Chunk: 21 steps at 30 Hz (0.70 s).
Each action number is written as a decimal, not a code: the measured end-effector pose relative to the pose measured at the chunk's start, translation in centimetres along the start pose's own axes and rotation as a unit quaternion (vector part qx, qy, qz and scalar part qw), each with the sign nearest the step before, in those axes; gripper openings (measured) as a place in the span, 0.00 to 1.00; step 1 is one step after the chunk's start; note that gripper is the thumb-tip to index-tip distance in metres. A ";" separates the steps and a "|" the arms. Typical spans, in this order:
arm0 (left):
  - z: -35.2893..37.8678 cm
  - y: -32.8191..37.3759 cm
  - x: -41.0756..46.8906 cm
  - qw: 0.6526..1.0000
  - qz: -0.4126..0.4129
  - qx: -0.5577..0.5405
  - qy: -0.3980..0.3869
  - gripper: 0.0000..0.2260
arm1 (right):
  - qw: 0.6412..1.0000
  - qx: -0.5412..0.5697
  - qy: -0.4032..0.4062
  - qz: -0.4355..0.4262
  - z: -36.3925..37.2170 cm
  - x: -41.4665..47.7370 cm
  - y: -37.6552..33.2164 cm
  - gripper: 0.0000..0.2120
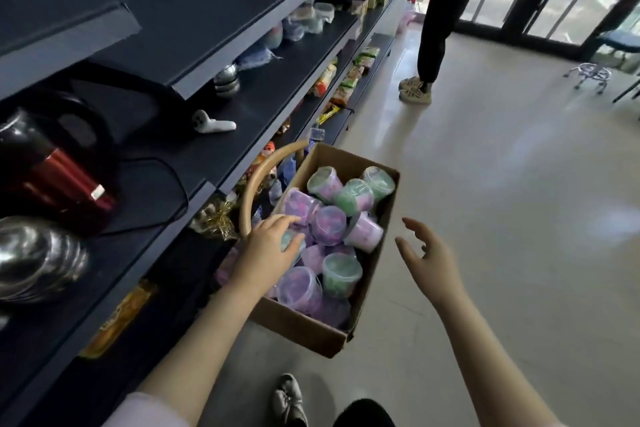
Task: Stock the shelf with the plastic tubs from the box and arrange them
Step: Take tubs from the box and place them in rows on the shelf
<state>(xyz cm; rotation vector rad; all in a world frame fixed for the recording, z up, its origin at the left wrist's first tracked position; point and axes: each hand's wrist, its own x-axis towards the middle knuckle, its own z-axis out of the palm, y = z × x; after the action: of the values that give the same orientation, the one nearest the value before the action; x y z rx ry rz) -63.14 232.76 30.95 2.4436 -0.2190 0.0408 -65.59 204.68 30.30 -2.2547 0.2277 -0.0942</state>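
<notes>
**Nearer side for the next pick: left**

Open brown cardboard box [304, 329] on the floor, hard against the foot of the dark blue metal shelf unit [194, 163]. Packed with round clear-plastic tubs of purple and green filling [341, 274]. Jumbled: some lid-up, some tipped over, axes pointing every way.

Inside the box at its 9 o'clock side, left hand [270, 250], palm down over a small tub with a teal lid [288, 240]. Fingers [285, 221] gently curved past its far edge, thumb at the near edge. Cannot tell whether clamped on it or only touching. Teal tub directly under the palm, apparently lid up.

Outside the box at its 3 o'clock, right hand [424, 255] above the floor, holding nothing, fingers [414, 224] spread wide and relaxed. Well apart from every tub.

Judgement: left far nearer the tub, and nearer the shelf too, at 9 o'clock from the box. So close, lift straight up, swing left. Bare shelf surface at roughly 10 o'clock, between the white handheld gadget [213, 124] and the red-and-black kettle [59, 177]. Risk of dragging tight-packed neighbours up with it.
</notes>
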 end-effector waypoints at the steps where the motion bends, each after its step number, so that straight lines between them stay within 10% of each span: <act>1: 0.7 -0.6 0.5 1.000 -0.010 -0.003 -0.004 0.14 | 1.000 0.005 -0.007 0.010 0.6 0.8 0.7 0.19; 10: 7.9 -7.1 5.6 0.979 -0.194 -0.058 -0.020 0.20 | 0.994 0.036 -0.075 0.076 6.7 12.7 6.1 0.20; 21: 16.5 -13.2 9.9 0.842 -0.509 -0.177 0.032 0.32 | 0.963 -0.007 -0.192 0.188 14.9 26.0 13.8 0.37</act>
<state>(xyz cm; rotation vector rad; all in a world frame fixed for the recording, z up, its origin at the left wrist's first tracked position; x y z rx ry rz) -51.64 230.83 10.78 1.8991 1.0200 -0.3516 -39.78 202.16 9.93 -2.1517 0.4396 0.5416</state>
